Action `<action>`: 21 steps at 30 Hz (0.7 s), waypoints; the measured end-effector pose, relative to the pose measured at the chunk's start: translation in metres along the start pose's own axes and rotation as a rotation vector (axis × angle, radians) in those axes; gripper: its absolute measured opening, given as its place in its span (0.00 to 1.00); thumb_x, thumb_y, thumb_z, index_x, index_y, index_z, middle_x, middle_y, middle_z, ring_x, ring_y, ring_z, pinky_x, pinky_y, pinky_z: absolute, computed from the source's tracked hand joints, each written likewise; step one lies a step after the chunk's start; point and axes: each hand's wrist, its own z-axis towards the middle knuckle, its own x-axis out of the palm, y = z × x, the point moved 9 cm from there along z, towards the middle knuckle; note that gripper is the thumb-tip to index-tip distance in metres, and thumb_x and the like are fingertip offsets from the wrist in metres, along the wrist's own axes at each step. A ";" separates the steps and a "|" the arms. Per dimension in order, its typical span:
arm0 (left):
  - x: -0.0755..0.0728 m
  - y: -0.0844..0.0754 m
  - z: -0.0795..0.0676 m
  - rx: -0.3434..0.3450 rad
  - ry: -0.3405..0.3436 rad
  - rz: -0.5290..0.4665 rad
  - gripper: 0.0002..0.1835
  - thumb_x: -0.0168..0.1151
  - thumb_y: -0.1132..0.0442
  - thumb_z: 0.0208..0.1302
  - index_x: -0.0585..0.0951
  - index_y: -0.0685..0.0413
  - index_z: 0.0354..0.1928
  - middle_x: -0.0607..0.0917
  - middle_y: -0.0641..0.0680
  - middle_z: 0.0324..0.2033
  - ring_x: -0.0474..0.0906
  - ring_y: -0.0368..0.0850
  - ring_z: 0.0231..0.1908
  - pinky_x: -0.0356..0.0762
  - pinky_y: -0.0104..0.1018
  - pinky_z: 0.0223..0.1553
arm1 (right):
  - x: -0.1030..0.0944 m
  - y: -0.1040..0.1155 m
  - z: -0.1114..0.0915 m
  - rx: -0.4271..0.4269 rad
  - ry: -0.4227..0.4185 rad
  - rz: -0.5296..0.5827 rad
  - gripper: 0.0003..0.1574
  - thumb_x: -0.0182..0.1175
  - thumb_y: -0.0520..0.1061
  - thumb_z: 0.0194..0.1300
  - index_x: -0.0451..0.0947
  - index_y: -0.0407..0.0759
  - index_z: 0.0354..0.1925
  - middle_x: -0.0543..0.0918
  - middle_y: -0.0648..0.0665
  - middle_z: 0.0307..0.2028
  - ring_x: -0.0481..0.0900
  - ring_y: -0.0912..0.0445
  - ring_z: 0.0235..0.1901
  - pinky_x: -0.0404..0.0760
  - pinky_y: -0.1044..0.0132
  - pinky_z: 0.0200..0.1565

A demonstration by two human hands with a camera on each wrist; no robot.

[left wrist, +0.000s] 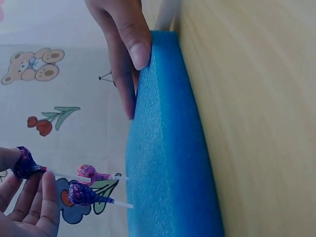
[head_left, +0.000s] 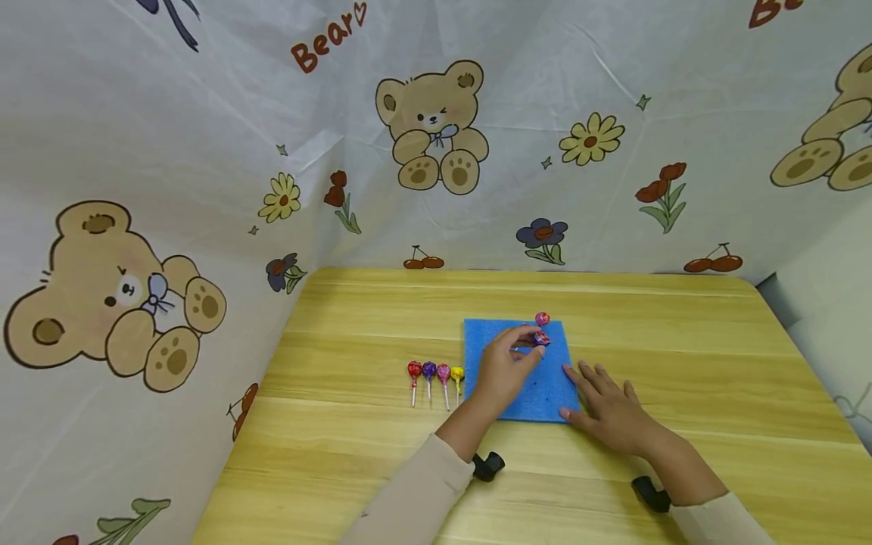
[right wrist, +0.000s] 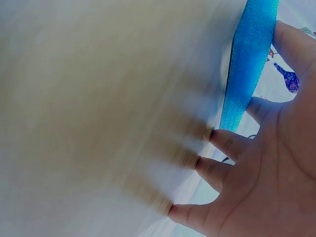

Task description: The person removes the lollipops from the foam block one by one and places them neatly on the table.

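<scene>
My left hand [head_left: 502, 369] pinches a purple-wrapped lollipop [left wrist: 25, 164] by its head, its white stick pointing out over the blue foam block [left wrist: 165, 133]. Two lollipops stand with their sticks in the foam: a pink one [head_left: 542, 319] near its far edge and a purple one [left wrist: 83, 193], mostly hidden by my left hand in the head view. My right hand [head_left: 609, 409] is spread at the foam's right side; thumb and index finger touch that edge, and the other fingertips rest on the table.
Left of the foam, several lollipops lie in a row on the wooden table [head_left: 354, 454]: red [head_left: 414, 369], purple [head_left: 428, 369], pink [head_left: 443, 372] and yellow [head_left: 458, 373]. A bear-print cloth [head_left: 490, 227] hangs behind and at the left.
</scene>
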 end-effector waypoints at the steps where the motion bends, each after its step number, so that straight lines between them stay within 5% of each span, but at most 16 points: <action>1: -0.002 -0.001 -0.001 0.003 -0.002 0.005 0.18 0.65 0.55 0.70 0.82 0.45 0.60 0.84 0.43 0.48 0.80 0.32 0.50 0.81 0.27 0.48 | 0.000 0.000 0.000 0.001 0.001 0.000 0.51 0.56 0.69 0.71 0.53 0.49 0.80 0.54 0.29 0.77 0.48 0.24 0.75 0.43 0.16 0.62; 12: -0.028 -0.010 -0.015 0.004 -0.048 0.017 0.19 0.63 0.56 0.72 0.81 0.49 0.61 0.83 0.48 0.50 0.81 0.39 0.49 0.81 0.29 0.48 | 0.001 0.002 -0.001 -0.002 -0.002 0.009 0.50 0.56 0.68 0.71 0.54 0.48 0.80 0.54 0.29 0.77 0.47 0.24 0.75 0.43 0.16 0.62; 21: -0.050 -0.007 -0.019 0.002 -0.099 0.025 0.17 0.63 0.55 0.71 0.82 0.42 0.60 0.82 0.47 0.51 0.81 0.38 0.47 0.82 0.30 0.47 | 0.000 0.002 -0.001 -0.012 -0.007 0.008 0.50 0.57 0.67 0.71 0.53 0.48 0.80 0.54 0.28 0.77 0.48 0.24 0.75 0.43 0.16 0.62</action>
